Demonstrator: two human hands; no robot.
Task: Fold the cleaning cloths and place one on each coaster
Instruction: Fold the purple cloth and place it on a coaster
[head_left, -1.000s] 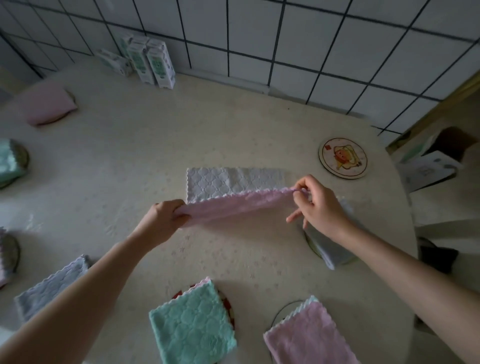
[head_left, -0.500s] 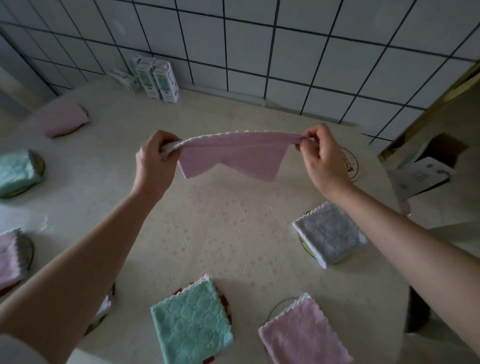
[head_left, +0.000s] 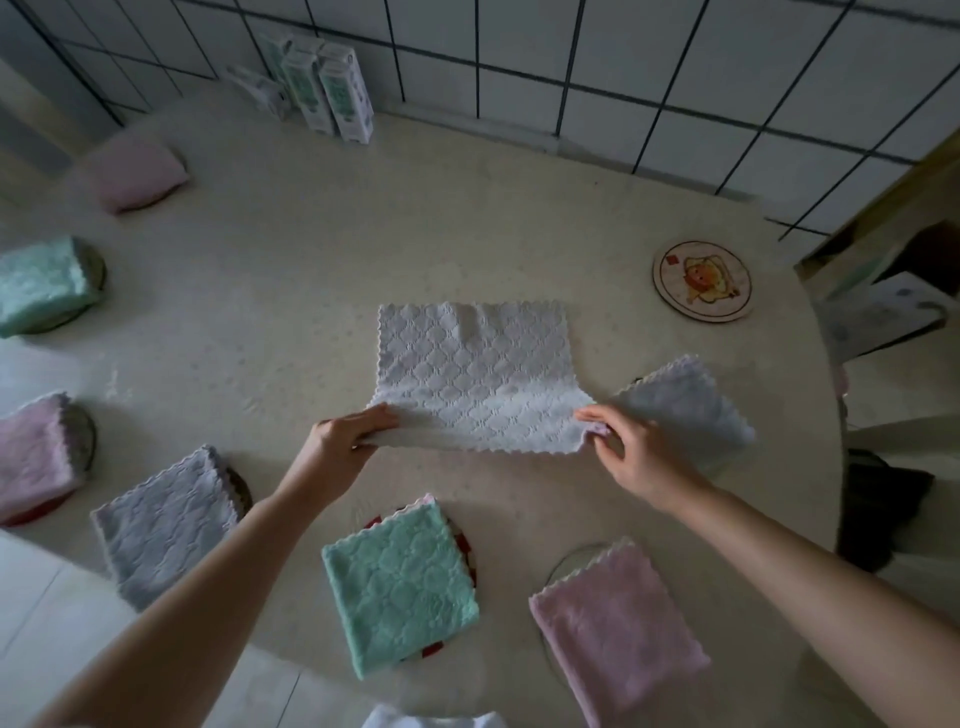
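Two hands grip the near edge of the pale quilted cloth (head_left: 472, 374). The left hand (head_left: 340, 452) has its fingers (head_left: 376, 418) curled over the near left corner; the right hand (head_left: 641, 457) pinches the near right corner. That edge is raised a little, while the far part of the cloth lies flat on the middle of the desk (head_left: 291, 270).

Just beside the right hand, a folded grey cloth (head_left: 691, 402) sits on a coaster. Nearer the person, a folded green cloth (head_left: 400, 582) and a folded pink cloth (head_left: 618, 623) each lie on a coaster. A second grey cloth (head_left: 161, 525) lies to the left. One bare coaster (head_left: 702, 280) with a cartoon print lies well apart at the far right. Cartons (head_left: 332, 88) stand against the tiled wall (head_left: 623, 67).
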